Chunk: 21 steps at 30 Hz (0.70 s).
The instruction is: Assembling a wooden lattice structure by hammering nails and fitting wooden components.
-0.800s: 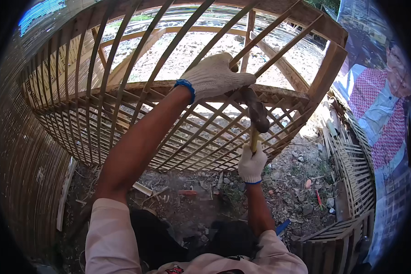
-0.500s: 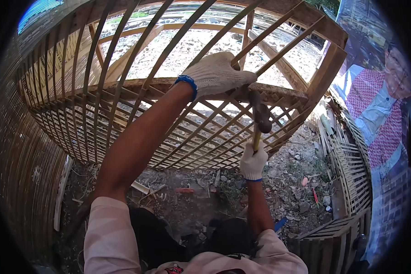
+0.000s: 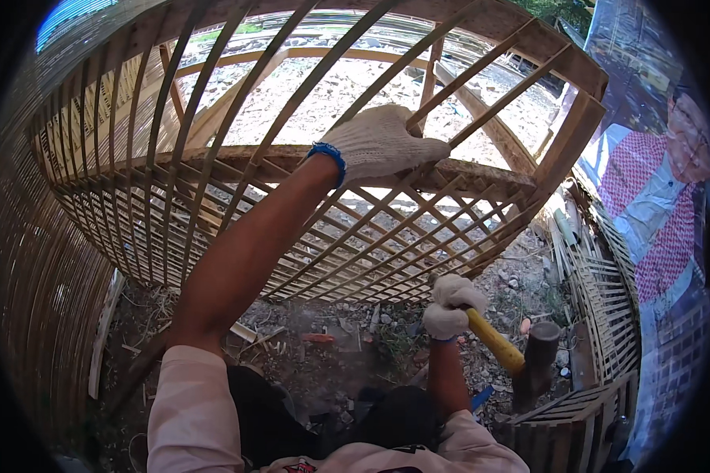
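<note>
A large wooden frame with crossed bamboo slats (image 3: 312,67) stands in front of me. My left hand (image 3: 386,146), in a white knitted glove with a blue cuff, is closed around a slat by the middle wooden rail (image 3: 481,180). Its thumb points right, and the fingertips are partly hidden behind the wood. Lower and to the right, my gloved right hand (image 3: 451,306) grips a hammer (image 3: 493,340) by its yellow handle. The dark hammer head (image 3: 540,355) hangs out to the right, away from the frame.
A bamboo slat wall (image 3: 31,315) curves along the left. On the right are stacked slat panels (image 3: 603,276) and a printed banner (image 3: 647,197). Rubble, wood scraps and a red piece (image 3: 318,338) lie on the ground below.
My right hand has swung the hammer down and right, from beside my left hand to well below the rail. My left hand keeps its grip; the view has shifted slightly.
</note>
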Each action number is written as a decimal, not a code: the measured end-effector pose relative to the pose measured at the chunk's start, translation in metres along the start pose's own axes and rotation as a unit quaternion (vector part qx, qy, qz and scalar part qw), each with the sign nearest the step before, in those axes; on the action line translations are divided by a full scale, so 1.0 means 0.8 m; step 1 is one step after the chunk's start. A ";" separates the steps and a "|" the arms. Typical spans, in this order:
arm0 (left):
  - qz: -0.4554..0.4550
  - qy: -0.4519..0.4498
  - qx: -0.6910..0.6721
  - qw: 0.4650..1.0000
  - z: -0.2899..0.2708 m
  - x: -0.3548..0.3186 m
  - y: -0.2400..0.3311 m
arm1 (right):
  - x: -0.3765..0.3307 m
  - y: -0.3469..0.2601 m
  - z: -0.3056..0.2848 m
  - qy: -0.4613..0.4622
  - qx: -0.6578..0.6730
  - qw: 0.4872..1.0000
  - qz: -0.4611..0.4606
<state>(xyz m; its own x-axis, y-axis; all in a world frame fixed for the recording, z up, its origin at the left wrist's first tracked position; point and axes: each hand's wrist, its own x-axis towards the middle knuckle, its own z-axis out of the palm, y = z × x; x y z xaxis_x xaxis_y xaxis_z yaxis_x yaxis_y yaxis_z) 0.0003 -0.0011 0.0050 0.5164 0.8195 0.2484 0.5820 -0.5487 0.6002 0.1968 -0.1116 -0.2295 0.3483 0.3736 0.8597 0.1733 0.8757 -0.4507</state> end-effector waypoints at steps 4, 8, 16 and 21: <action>-0.020 -0.001 -0.005 1.000 -0.001 -0.012 0.004 | -0.034 0.038 -0.032 -0.110 -0.273 0.953 0.077; -0.014 0.001 -0.019 1.000 -0.005 -0.009 0.018 | -0.063 0.047 -0.059 -0.104 -0.219 0.970 -0.020; -0.012 0.008 0.003 1.000 -0.002 -0.010 0.000 | -0.012 -0.027 -0.003 -0.128 -0.308 0.921 0.200; -0.003 -0.034 -0.007 0.999 0.003 0.003 0.013 | -0.044 0.055 -0.060 -0.075 -0.266 0.961 0.020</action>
<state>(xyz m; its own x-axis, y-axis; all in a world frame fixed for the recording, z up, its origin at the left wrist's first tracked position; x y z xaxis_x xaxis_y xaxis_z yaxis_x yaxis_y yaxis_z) 0.0090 -0.0052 0.0102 0.5541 0.8098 0.1931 0.5770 -0.5408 0.6121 0.2361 -0.1011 -0.2910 0.2341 0.4792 0.8459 0.6222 0.5947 -0.5091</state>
